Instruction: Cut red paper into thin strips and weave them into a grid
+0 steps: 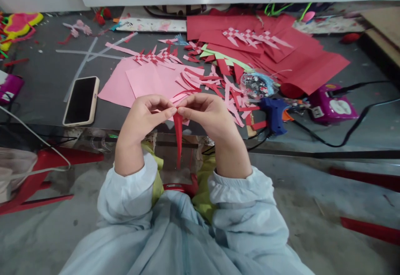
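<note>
My left hand and my right hand meet at the table's front edge, thumbs and forefingers pinched together. Between them they grip red and pink paper strips; a red end hangs down, while other ends fan out above the fingers. How the strips join is hidden by my fingertips. Just beyond lie pink paper sheets and a pile of loose cut strips. Woven red-and-pink paper pieces rest behind the sheets, and similar woven pieces sit on red paper sheets.
A phone lies at left near clear glue sticks. To the right are a blue glue gun, a bag of small beads, a purple box and a black cable. A red stool stands lower left.
</note>
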Motion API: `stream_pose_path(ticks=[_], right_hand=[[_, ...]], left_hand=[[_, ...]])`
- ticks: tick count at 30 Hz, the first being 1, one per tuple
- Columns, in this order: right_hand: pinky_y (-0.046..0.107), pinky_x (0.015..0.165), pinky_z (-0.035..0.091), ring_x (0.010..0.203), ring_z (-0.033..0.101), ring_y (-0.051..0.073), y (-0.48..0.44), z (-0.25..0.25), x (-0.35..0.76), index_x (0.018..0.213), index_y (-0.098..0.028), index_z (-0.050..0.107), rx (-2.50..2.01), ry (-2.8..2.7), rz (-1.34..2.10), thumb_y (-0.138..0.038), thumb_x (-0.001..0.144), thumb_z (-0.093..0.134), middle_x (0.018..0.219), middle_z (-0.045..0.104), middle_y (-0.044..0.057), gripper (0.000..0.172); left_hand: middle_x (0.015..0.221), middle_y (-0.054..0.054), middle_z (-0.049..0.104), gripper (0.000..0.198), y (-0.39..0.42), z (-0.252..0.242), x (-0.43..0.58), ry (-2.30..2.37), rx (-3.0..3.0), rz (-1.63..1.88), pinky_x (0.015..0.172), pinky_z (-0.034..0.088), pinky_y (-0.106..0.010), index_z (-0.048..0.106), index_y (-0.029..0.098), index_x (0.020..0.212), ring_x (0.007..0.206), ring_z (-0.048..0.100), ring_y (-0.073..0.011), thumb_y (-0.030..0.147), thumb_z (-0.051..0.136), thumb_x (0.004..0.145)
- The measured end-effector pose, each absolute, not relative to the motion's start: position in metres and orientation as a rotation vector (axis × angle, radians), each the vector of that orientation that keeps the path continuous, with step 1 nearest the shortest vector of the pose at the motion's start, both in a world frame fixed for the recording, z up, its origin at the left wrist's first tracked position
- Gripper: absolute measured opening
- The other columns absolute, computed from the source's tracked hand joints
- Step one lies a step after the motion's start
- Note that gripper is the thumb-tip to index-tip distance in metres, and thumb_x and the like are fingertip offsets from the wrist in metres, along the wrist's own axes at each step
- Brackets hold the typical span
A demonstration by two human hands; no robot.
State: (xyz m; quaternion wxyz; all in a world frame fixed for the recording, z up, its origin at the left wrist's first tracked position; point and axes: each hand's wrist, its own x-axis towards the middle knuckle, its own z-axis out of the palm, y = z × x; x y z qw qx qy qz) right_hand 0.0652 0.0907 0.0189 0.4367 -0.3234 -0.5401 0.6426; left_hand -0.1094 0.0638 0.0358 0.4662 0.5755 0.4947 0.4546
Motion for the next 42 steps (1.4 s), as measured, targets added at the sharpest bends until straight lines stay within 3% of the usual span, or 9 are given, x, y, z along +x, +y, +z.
stream_pose_path(ticks=[5,12,19,24,34,42], right_hand=[[0.026,0.058,0.049,0.059,0.058,0.010,0.088,0.022,0.064,0.071,-0.018,0.067,-0.847,-1.345,1.541,-0.045,0.063,0.085,0.066,0.066,-0.001,0.033],[0.027,0.058,0.050,0.062,0.060,0.011,0.087,0.024,0.063,0.073,-0.019,0.067,-0.870,-1.330,1.472,-0.050,0.065,0.083,0.069,0.067,-0.001,0.035],[0.027,0.062,0.054,0.068,0.063,0.013,0.084,0.026,0.063,0.077,-0.020,0.067,-0.901,-1.328,1.441,-0.053,0.067,0.081,0.075,0.068,0.000,0.037],[0.027,0.060,0.053,0.061,0.060,0.011,0.085,0.028,0.063,0.075,-0.019,0.066,-0.882,-1.308,1.543,-0.047,0.065,0.084,0.069,0.064,-0.001,0.035],[0.021,0.057,0.052,0.059,0.060,0.007,0.088,0.015,0.054,0.075,-0.019,0.067,-0.728,-1.210,1.432,-0.035,0.071,0.083,0.068,0.066,-0.005,0.023],[0.022,0.061,0.057,0.062,0.064,0.008,0.087,0.013,0.049,0.075,-0.020,0.069,-0.700,-1.154,1.370,-0.030,0.073,0.081,0.070,0.068,-0.005,0.016]], left_hand=[[0.065,0.000,0.065,0.014,0.063,0.032,-0.103,1.229,1.258,1.221,0.055,0.048,-0.021,0.072,0.018,0.070,0.056,0.057,-0.0094,0.028,0.082,0.066],[0.061,0.001,0.064,0.008,0.064,0.031,-0.096,1.224,1.126,1.284,0.053,0.049,-0.021,0.072,0.018,0.067,0.054,0.058,-0.0093,0.020,0.079,0.070],[0.060,0.000,0.064,0.014,0.063,0.035,-0.093,1.187,1.080,1.293,0.051,0.048,-0.021,0.072,0.018,0.066,0.052,0.057,-0.0086,0.028,0.082,0.069],[0.064,-0.002,0.067,0.020,0.062,0.035,-0.097,1.250,1.087,1.285,0.050,0.049,-0.024,0.072,0.020,0.067,0.055,0.059,-0.0110,0.034,0.086,0.066],[0.065,0.000,0.068,0.018,0.063,0.032,-0.093,1.176,1.027,1.366,0.056,0.052,-0.033,0.072,0.025,0.067,0.059,0.064,-0.0158,0.032,0.088,0.066],[0.065,0.002,0.070,0.018,0.065,0.029,-0.089,1.087,0.991,1.425,0.057,0.053,-0.030,0.073,0.025,0.066,0.058,0.062,-0.0131,0.032,0.089,0.064]])
